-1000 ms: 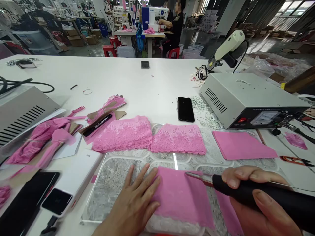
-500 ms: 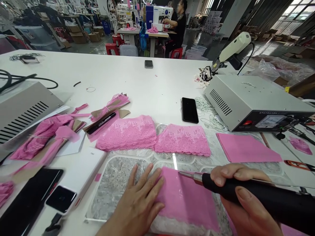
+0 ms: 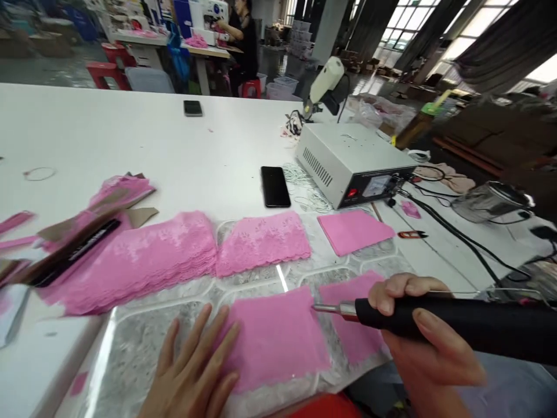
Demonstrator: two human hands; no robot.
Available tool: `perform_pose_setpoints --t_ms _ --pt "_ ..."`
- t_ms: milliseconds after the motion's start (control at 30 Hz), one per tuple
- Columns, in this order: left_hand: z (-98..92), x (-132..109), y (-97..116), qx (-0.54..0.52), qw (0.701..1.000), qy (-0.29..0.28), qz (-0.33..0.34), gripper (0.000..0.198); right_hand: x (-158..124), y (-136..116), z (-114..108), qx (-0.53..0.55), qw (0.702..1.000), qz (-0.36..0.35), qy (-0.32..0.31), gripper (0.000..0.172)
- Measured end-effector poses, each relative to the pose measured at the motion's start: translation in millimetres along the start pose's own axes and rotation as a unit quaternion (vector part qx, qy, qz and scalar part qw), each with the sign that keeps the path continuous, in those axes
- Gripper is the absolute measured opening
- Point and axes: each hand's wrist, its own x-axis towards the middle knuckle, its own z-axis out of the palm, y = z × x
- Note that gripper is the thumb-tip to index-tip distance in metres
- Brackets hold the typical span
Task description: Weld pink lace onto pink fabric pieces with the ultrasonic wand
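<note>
My left hand [image 3: 191,371] lies flat with fingers spread on the left edge of a pink fabric piece [image 3: 274,337], pressing it onto a clear scratched cutting plate [image 3: 139,348]. My right hand [image 3: 418,342] is closed round a black pen-shaped cutting tool [image 3: 435,322]. Its metal tip [image 3: 319,307] touches the upper right edge of the fabric. A second pink strip [image 3: 352,316] lies just under the tool.
Two stacks of pink lace [image 3: 143,258] [image 3: 261,241] and a flat pink stack [image 3: 354,229] lie beyond. A black phone [image 3: 275,186], a grey control box [image 3: 352,162], cables [image 3: 456,232] and small snips [image 3: 411,234] are to the right. A person sews at a far table [image 3: 243,29].
The view has swung right and closer. The tool tip has shifted to the fabric's right edge, and my left hand has slid a little leftwards on the fabric.
</note>
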Motion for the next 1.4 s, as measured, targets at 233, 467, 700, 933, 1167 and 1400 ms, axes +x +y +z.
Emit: perform_pose_setpoints --t_ms 233,467,700,933,1167,1400 --pt "1.5 -1 -1 -0.009 1.0 -0.017 -0.006 0.048 -12 -8 -16 -0.012 1.0 -0.004 0.025 0.013" --pt "-0.6 -1 -1 -0.008 1.0 -0.008 0.004 0.048 -9 0 -11 -0.004 1.0 -0.002 -0.01 0.011" --pt "0.4 -1 -2 -0.006 1.0 -0.018 0.006 0.049 -8 -2 -10 -0.016 0.999 0.002 -0.029 0.011" --pt "3.2 -4 -3 -0.014 1.0 -0.019 -0.012 0.052 -5 -3 -8 -0.027 0.999 -0.003 -0.047 0.009" --pt "-0.1 -3 0 -0.023 0.999 -0.026 -0.017 0.052 -21 -17 -22 -0.012 0.999 0.045 -0.028 0.013" --pt "-4.7 2 1 -0.023 0.999 -0.036 -0.025 0.054 -28 -21 -25 -0.017 0.998 0.054 -0.031 0.011"
